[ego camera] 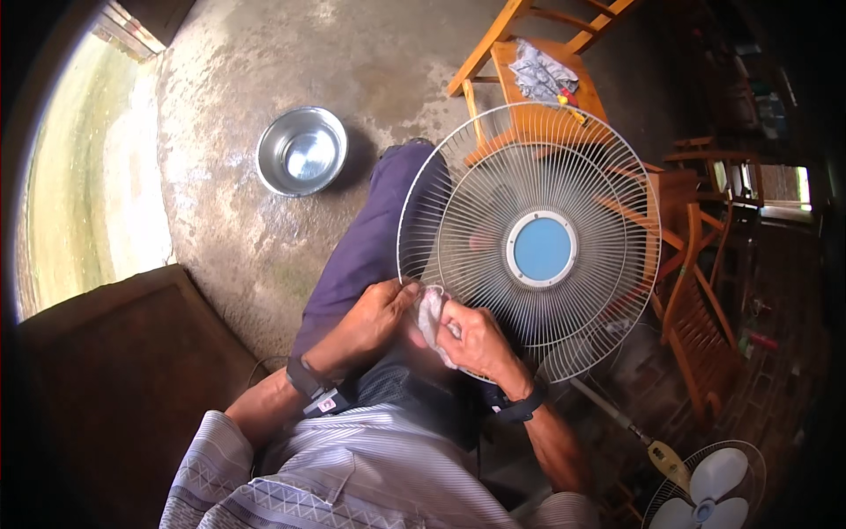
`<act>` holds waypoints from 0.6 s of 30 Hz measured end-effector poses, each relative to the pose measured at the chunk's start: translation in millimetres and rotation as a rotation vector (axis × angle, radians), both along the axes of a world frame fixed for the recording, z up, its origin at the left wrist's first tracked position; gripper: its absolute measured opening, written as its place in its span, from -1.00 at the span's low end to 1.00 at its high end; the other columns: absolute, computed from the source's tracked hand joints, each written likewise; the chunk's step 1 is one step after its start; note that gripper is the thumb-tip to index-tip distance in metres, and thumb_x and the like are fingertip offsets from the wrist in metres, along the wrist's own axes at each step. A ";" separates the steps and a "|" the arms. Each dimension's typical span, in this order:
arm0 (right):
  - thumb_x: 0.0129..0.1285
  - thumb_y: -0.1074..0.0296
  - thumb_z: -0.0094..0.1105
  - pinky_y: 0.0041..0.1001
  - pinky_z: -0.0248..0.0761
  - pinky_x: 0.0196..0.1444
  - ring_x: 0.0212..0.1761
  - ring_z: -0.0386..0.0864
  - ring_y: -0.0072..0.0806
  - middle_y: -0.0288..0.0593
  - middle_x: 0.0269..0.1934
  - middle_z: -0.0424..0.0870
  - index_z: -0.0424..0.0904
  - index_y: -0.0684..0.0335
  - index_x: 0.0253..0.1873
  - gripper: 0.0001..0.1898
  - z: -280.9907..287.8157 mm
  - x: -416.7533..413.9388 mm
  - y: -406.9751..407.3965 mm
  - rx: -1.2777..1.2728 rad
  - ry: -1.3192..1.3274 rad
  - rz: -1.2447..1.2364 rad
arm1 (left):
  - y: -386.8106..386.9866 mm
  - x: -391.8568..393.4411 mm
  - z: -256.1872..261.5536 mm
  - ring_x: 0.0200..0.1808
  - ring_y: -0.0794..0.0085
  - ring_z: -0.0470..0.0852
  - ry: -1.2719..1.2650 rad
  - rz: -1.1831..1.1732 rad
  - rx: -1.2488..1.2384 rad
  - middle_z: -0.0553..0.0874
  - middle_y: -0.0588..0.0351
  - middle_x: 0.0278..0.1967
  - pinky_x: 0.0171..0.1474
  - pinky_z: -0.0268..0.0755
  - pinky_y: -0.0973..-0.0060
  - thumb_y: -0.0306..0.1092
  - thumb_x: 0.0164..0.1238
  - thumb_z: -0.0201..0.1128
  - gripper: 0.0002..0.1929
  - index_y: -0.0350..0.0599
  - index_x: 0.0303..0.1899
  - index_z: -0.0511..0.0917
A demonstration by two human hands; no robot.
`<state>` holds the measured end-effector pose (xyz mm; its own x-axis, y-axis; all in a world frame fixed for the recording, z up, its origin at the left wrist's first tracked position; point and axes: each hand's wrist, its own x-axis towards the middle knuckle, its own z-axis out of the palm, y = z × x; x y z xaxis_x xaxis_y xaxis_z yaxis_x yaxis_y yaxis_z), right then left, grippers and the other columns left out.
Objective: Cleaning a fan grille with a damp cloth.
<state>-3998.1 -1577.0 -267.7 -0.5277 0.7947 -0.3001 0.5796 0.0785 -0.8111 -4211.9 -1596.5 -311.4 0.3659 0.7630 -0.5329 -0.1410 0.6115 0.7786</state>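
Note:
A round wire fan grille (462, 218) with a blue centre disc (542, 249) rests upright or tilted before me, over my lap. At its near-left rim my left hand (382, 305) pinches the wire edge between thumb and fingers. My right hand (477, 336) grips a pale, crumpled cloth (431, 317) and presses it against the grille's rim beside the left hand. Part of the cloth is hidden by the right fingers.
A metal basin (303, 152) stands on the concrete floor (218, 86). A wooden chair (505, 73) bears a grey cloth (538, 69) and a screwdriver-like tool (572, 109). A pedestal fan (704, 509) without its front grille is at lower right, near a wooden folding chair (700, 330).

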 end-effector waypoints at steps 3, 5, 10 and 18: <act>0.39 0.47 0.28 -0.30 0.59 -0.38 -0.43 0.80 -0.07 0.12 -0.39 0.76 0.64 0.34 -0.05 -0.89 8.6 7.1 -5.5 -0.242 0.013 -0.069 | -0.3 -1.5 -13.5 -0.31 0.27 0.88 0.152 -0.099 0.216 0.81 -0.09 -0.14 -0.08 0.72 0.44 -0.14 0.87 -0.13 -0.54 -0.44 0.26 0.50; 0.34 0.46 0.30 -0.28 0.60 -0.35 -0.35 0.81 -0.04 0.06 -0.37 0.78 0.64 0.33 -0.05 -0.86 17.0 11.8 -4.3 -0.128 -0.017 -0.008 | 2.7 -4.4 -18.4 -0.32 0.26 0.88 0.099 -0.121 0.165 0.81 -0.10 -0.15 -0.09 0.72 0.44 -0.15 0.86 -0.12 -0.54 -0.44 0.31 0.48; 0.26 0.46 0.35 -0.13 0.55 -0.46 -0.51 0.66 -0.06 -0.10 -0.39 0.58 0.54 0.22 -0.25 -0.88 -8.9 25.4 -0.1 0.491 -0.294 0.201 | 5.6 -2.9 4.3 -0.33 0.23 0.88 0.017 -0.094 0.017 0.82 -0.15 -0.21 -0.12 0.72 0.42 -0.12 0.87 -0.17 -0.52 -0.45 0.31 0.43; 0.32 0.47 0.34 -0.20 0.53 -0.50 -0.49 0.66 -0.07 -0.09 -0.38 0.61 0.51 0.24 -0.20 -0.87 -18.1 18.2 20.0 0.542 -0.309 0.105 | 7.9 -3.3 19.6 -0.17 0.27 0.87 -0.061 0.103 -0.084 0.81 -0.15 -0.13 0.04 0.68 0.42 0.02 0.83 -0.09 -0.41 -0.42 0.45 0.32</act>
